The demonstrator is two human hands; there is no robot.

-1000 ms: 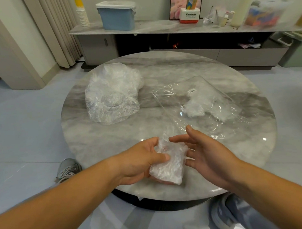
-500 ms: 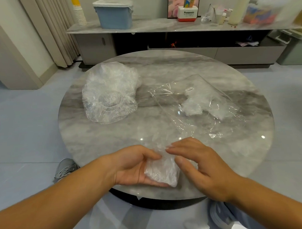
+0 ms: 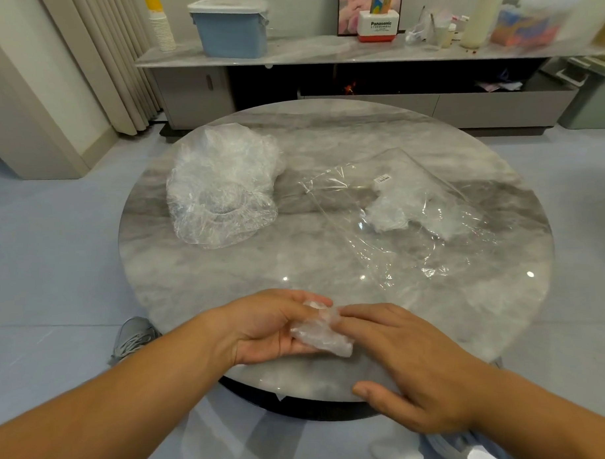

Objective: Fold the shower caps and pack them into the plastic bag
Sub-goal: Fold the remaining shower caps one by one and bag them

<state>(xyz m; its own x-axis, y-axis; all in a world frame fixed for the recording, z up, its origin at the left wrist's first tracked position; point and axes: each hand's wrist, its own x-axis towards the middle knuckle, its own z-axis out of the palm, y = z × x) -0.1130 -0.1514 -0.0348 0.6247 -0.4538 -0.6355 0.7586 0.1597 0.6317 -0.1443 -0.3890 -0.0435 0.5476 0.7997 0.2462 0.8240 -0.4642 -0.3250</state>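
Head view, findings at this moment.

Risks:
- The folded shower cap (image 3: 320, 336) is thin, crinkled film and is likely to spring open once pressure comes off it. A loose carry towards the plastic bag (image 3: 426, 190) would undo the fold.
- That bag lies limp and flat on the glossy counter (image 3: 234, 279). I cannot tell which end is its mouth. If neither hand holds the mouth open, a pushed bundle may simply slide the bag away or crumple its edge.
- The bundle sits at the counter edge on the person's side of the bag, so a slip could send it to the floor.

Position and hands:
- The folded cap is between the two hands, well apart from the bag and nearer the person.
- The left hand (image 3: 263, 328) cradles the cap from below, palm up, with the thumb curled over its top.
- The right hand (image 3: 412, 369) lays its straight fingers (image 3: 360, 318) on the cap, apparently pressing it flat, with the thumb held away.
- Packed caps (image 3: 386, 214) already show inside the bag.
- A heap of unfolded shower caps (image 3: 220, 187) lies left of the bag, untouched.
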